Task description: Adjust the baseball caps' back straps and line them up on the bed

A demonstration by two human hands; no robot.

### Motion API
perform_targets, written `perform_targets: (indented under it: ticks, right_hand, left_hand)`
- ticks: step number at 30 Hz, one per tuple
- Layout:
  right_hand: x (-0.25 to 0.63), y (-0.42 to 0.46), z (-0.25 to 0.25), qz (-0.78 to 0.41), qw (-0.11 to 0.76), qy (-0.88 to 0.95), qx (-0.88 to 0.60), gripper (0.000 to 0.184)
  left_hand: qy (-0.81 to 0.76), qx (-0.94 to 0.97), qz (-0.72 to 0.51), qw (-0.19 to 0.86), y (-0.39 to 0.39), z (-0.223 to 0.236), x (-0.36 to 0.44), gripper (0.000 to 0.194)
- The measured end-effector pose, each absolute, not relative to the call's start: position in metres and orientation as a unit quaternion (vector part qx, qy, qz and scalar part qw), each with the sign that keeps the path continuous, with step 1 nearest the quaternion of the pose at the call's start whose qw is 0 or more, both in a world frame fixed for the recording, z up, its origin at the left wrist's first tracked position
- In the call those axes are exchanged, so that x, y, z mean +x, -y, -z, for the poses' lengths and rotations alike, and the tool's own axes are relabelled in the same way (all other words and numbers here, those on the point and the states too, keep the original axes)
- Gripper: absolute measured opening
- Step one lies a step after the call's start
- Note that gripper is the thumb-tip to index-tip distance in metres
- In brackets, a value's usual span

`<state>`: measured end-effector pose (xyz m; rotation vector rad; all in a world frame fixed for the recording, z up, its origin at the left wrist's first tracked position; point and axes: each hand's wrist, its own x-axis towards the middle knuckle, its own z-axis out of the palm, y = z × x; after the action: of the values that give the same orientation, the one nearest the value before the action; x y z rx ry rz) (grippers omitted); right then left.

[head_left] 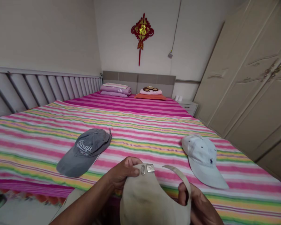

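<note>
My left hand [123, 172] is closed on the buckled end of the cap's strap [178, 175], and my right hand [196, 203] curls around the other side of a beige cap [142, 200], held between them. Its back opening faces away from me, with its long axis running back toward me and the brim out of sight. Firm, even grips keep it steady. Ahead-left of my hands, a grey cap [84, 153] lies on the striped bed [135, 137]; ahead-right lies a pale blue cap [202, 159].

A soiled beige baseball cap [150, 200], its back strap [180, 176] unfastened and metal buckle [146, 169] showing, hung just over the striped bedspread [140, 131].
</note>
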<state>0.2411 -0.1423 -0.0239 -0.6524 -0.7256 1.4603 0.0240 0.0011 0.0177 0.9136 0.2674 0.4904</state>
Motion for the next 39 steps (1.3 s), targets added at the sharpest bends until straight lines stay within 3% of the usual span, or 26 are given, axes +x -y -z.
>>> perform_targets:
  ticks: [7,14,20,28,39]
  right_hand:
    - [0.228,0.143,-0.005,-0.607,0.653,0.374,-0.256,0.015]
    - [0.215,0.149,-0.033,-0.559,0.669,0.393,-0.292,0.034]
    - [0.22,0.145,-0.048,-0.559,0.619,0.427,-0.349,0.018]
    - [0.207,0.142,-0.075,-0.482,0.479,0.512,-0.525,0.035]
    - [0.196,0.134,-0.077,-0.498,0.462,0.524,-0.513,0.034]
  left_hand:
    - [-0.175,0.554,-0.215,0.785,0.002,-0.052,0.019,0.021]
    - [-0.218,0.513,-0.227,0.799,0.022,-0.076,0.02,0.029]
    - [-0.232,0.527,-0.214,0.789,0.031,-0.067,0.022,0.03]
    - [-0.188,0.496,-0.223,0.818,0.037,-0.06,0.026,0.03]
    - [-0.202,0.47,-0.242,0.825,0.044,-0.061,0.023,0.027]
